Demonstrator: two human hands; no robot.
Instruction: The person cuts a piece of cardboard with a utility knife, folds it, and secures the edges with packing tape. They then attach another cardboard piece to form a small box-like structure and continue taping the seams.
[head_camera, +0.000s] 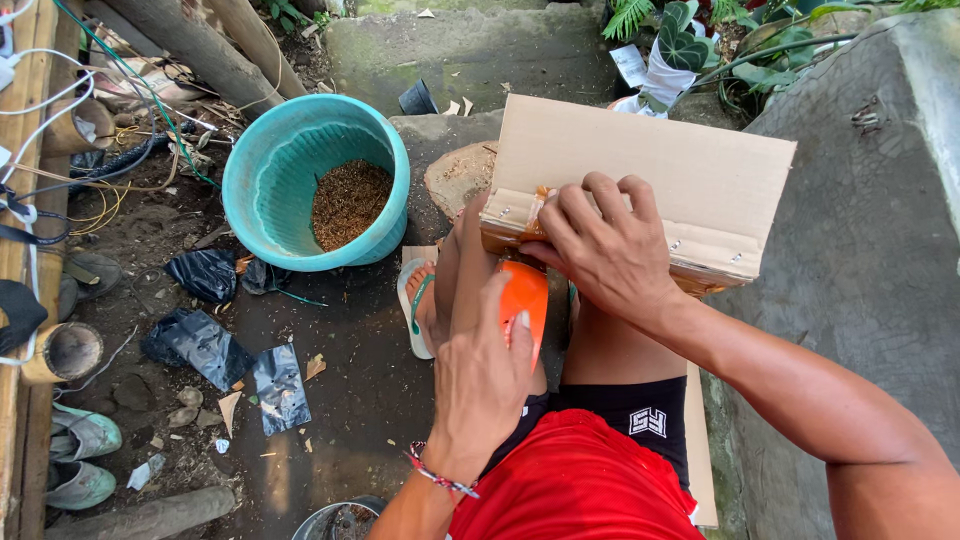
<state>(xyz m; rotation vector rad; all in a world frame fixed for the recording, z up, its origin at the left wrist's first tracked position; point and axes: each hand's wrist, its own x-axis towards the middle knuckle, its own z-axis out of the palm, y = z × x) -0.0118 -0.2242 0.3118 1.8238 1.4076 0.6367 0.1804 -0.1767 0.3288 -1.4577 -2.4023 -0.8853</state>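
Person seated, seen from above. Left hand wraps an orange plastic object held over the knees, fingers curled around it, thumb on its face. Right hand rests on the folded edge of a cardboard sheet, fingers spread and bent, pressing the fold down; the sheet sits just beyond the orange object, touching it. A teal bucket holding brown husk-like material stands on the ground to the left, apart from both hands. Black plastic bags lie near it. A green-strapped sandal is on the foot below.
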